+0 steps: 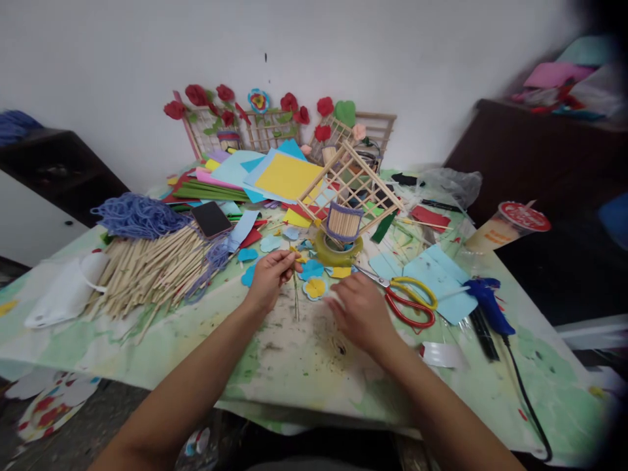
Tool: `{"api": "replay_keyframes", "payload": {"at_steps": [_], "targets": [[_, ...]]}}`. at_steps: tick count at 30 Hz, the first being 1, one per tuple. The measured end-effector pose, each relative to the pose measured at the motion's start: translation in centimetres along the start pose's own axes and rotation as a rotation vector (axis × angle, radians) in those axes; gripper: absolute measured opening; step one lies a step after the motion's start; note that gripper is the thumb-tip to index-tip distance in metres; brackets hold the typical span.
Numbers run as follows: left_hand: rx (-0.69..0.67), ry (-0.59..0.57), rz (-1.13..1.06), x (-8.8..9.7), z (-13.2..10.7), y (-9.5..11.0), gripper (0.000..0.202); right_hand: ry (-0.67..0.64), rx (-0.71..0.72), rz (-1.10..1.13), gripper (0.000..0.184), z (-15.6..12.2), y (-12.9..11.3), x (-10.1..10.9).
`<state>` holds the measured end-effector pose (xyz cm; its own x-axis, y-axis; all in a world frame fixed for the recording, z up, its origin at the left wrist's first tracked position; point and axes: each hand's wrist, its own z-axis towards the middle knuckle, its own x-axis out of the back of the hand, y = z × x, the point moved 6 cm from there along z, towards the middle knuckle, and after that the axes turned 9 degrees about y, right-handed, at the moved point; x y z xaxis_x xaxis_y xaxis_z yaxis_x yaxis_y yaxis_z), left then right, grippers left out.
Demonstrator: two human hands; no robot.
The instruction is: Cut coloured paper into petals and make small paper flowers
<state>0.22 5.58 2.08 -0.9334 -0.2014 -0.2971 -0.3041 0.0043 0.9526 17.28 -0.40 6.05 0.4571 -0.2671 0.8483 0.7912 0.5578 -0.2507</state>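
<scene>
My left hand pinches the top of a thin green stick that hangs down over the table, with a small yellow piece at its tip. My right hand lies palm down on the table with fingers blurred by motion, right beside a blue and yellow paper flower. Several blue paper petals lie scattered just beyond both hands. Red and yellow scissors rest to the right of my right hand.
A pile of wooden sticks and blue yarn lie at left. Coloured paper sheets, a wooden lattice, a tape roll, a blue glue gun and a drink cup surround the work area.
</scene>
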Motion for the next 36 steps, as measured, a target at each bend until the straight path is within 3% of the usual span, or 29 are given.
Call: {"api": "replay_keyframes", "payload": {"at_steps": [2, 4, 7, 10, 13, 16, 20, 23, 26, 29, 32, 36], "targets": [[0.011, -0.001, 0.007, 0.1, 0.1, 0.0, 0.022, 0.037, -0.091, -0.144, 0.026, -0.2, 2.8, 2.6], [0.053, -0.006, -0.006, 0.1, 0.1, 0.0, 0.023, -0.031, -0.194, -0.336, 0.025, -1.1, 6.1, 4.0], [0.139, -0.05, -0.048, -0.1, 0.0, -0.3, 0.023, -0.212, -0.362, -0.502, 0.026, -3.6, 10.5, 4.0], [0.186, -0.097, -0.064, -0.4, -0.1, -0.5, 0.025, -0.335, -0.391, -0.456, 0.024, -5.8, 12.4, 2.7], [0.175, -0.109, -0.019, -0.4, 0.0, -0.8, 0.029, -0.309, -0.385, -0.434, 0.023, -6.4, 12.7, 2.1], [0.15, -0.092, 0.071, -0.5, 0.1, -1.0, 0.035, -0.297, -0.475, -0.435, 0.019, -6.2, 12.9, 2.5], [0.122, -0.04, 0.115, -0.3, 0.2, -0.9, 0.034, -0.286, -0.503, -0.513, 0.041, -5.6, 13.3, 4.3], [0.104, -0.05, 0.102, -0.4, 0.1, -0.5, 0.031, -0.242, -0.53, -0.552, 0.045, -5.5, 13.9, 5.9], [0.106, -0.053, 0.094, -0.4, -0.2, -0.2, 0.028, -0.116, -0.548, -0.392, 0.046, -5.0, 13.6, 6.9], [0.111, -0.063, 0.095, -0.5, -0.5, 0.0, 0.026, -0.018, -0.482, -0.056, 0.048, -3.7, 11.7, 6.1], [0.087, -0.089, 0.118, -0.6, -0.7, 0.0, 0.024, -0.031, -0.402, 0.22, 0.046, -2.1, 8.7, 4.0], [0.021, -0.083, 0.186, -0.6, -0.6, 0.0, 0.025, -0.056, -0.398, 0.194, 0.048, -0.9, 6.0, 2.1]]}}
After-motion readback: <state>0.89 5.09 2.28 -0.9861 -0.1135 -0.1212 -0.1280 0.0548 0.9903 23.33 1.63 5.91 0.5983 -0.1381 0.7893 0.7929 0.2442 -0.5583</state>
